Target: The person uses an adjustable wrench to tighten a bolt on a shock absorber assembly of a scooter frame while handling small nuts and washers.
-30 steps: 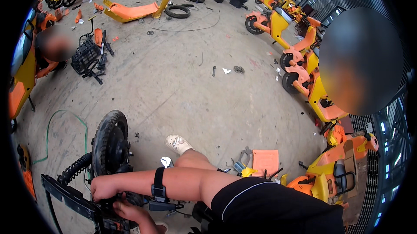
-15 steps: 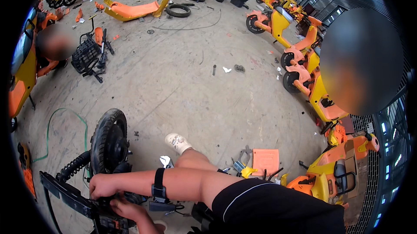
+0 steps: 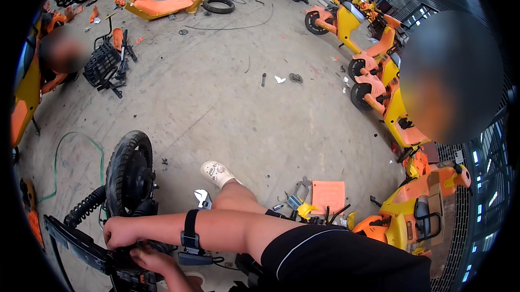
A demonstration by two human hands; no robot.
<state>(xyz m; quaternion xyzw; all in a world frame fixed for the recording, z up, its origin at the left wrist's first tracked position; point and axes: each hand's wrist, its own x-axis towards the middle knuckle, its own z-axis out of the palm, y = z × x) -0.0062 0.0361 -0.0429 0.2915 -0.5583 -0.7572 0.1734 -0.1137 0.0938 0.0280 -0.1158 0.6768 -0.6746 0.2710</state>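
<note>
My right hand (image 3: 117, 232) reaches in from the right and is curled over the dark parts of a stripped scooter frame (image 3: 76, 242), just below its rear wheel (image 3: 130, 173). Close beneath it, my left hand (image 3: 150, 259) is closed with its fingertips against the same spot. What either hand grips is hidden by the fingers and the shadow. A coil-spring shock absorber (image 3: 85, 207) slants beside the wheel. Around my right forearm goes a black strap (image 3: 190, 232) with a small device.
Near my foot lie an adjustable wrench (image 3: 202, 199), pliers (image 3: 302, 189) and an orange panel (image 3: 328, 196). Yellow-and-orange scooters (image 3: 387, 97) line the right. A black basket (image 3: 101, 64), a loose tyre (image 3: 218, 5) and an orange body panel (image 3: 162, 7) lie farther off. Other people work nearby.
The whole view has shifted slightly, so things sit a little farther left and higher. Both hands stay at the same place on the frame.
</note>
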